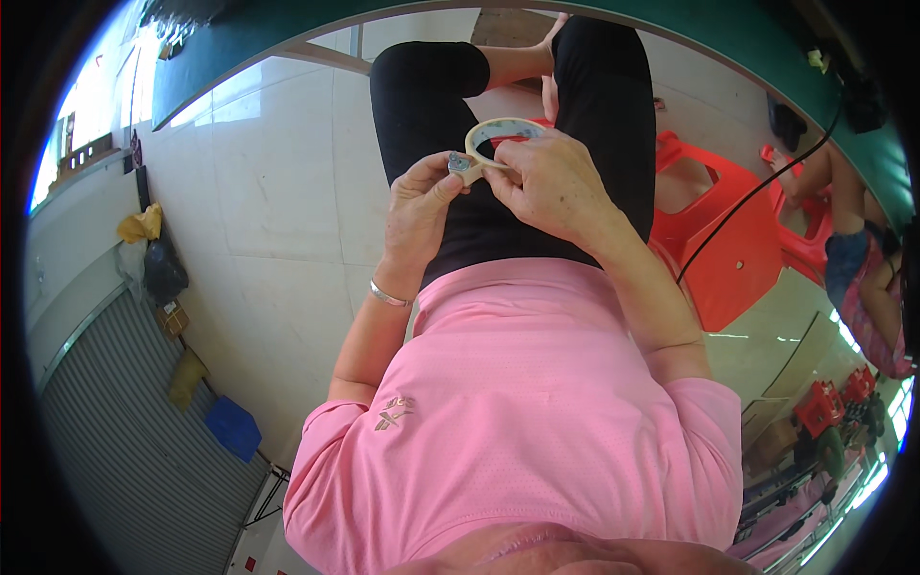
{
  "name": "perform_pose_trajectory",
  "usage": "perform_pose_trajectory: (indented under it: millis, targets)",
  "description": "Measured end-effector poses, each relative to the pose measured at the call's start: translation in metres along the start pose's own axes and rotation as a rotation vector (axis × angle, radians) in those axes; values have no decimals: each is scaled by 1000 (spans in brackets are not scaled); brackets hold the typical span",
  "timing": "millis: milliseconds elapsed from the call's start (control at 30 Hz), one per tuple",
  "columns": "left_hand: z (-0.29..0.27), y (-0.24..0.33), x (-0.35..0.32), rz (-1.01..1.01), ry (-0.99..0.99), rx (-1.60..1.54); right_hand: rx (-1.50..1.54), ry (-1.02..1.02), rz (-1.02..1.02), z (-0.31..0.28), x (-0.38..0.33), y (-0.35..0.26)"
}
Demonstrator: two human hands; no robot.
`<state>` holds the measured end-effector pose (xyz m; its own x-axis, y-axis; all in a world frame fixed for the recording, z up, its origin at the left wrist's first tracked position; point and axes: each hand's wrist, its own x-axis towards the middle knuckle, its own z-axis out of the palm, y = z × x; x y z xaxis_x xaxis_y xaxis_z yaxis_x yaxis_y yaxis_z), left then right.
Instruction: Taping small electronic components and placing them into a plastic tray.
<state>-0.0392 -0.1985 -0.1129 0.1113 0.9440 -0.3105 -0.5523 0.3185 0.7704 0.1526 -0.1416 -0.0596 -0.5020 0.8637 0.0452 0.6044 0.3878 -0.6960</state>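
Above my lap, my left hand pinches a small silvery piece between thumb and fingers. Pale tape seems to be wrapped around its lower part; its exact kind is too small to tell. Close beside it, my right hand grips a roll of cream masking tape by its near side, thumb and fingers closed on the ring. The roll is tilted, and its printed inner core shows. Between the two hands, a short bit of tape appears to join the roll and the small piece.
A green table curves across the far side. Red plastic stools stand at my right, with a black cable hanging past them. Another person sits at the far right. Bags and a blue bin line the left wall.
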Motion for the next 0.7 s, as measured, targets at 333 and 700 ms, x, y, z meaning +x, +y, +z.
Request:
perform_pose_trajectory:
  millis: [333, 700]
  targets:
    - [-3, -2, -2, -17, -69, -94, 219, -114, 101, -11, 4, 4]
    - [-5, 2, 0, -15, -145, -74, 208, -43, 158, -3, 1, 8]
